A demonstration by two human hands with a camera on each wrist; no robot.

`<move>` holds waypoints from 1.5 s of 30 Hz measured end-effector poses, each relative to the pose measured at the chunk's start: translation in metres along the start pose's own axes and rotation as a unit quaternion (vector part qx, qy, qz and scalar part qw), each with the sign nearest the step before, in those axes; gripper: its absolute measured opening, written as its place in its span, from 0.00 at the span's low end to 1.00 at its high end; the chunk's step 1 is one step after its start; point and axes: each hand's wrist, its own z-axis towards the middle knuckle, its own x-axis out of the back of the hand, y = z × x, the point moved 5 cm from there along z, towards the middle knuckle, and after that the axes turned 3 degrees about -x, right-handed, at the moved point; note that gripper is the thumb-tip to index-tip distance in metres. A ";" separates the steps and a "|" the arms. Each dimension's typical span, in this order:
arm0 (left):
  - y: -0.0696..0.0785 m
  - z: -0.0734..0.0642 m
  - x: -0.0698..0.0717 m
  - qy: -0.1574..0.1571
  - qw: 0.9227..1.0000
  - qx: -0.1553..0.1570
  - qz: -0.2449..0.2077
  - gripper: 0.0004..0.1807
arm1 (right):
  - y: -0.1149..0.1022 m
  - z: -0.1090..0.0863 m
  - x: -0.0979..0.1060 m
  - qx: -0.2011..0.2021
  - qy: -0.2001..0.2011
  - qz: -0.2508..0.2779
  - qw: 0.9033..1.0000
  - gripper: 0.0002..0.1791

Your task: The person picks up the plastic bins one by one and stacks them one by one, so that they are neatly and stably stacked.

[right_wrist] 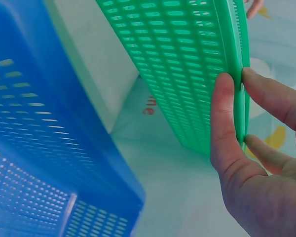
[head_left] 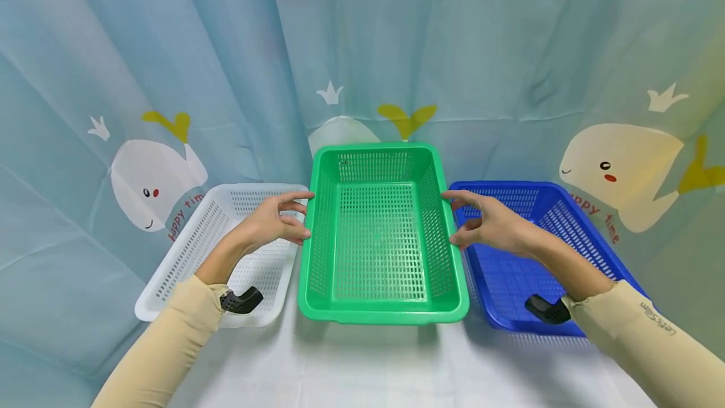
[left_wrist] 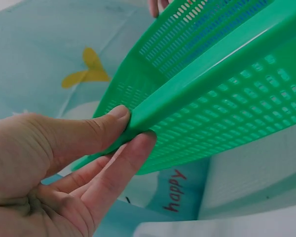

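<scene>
A green perforated plastic basket (head_left: pixel 385 317) hangs between both hands at the centre of the head view, with a shadow under it on the white cloth. Nothing shows inside it. My left hand (head_left: pixel 269 222) pinches its left rim; in the left wrist view the thumb (left_wrist: pixel 98 128) lies on one side of the rim and fingers on the other. Opposite, my right hand (head_left: pixel 495 225) grips the right rim, thumb and fingers on either side, as the right wrist view of that hand (right_wrist: pixel 266 192) shows. The basket's outer wall (right_wrist: pixel 172 54) faces that camera.
A white perforated basket (head_left: pixel 257 269) stands on the left, partly behind the left hand and arm. On the right is a blue one (head_left: pixel 504 269), partly behind the right arm. A light-blue curtain (head_left: pixel 362 30) with whale prints hangs behind. White cloth (head_left: pixel 374 364) covers the surface in front.
</scene>
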 end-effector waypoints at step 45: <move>0.050 -0.062 0.073 0.025 0.996 -0.012 0.090 0.47 | -0.076 0.020 -0.024 0.065 -0.011 0.012 0.998 0.49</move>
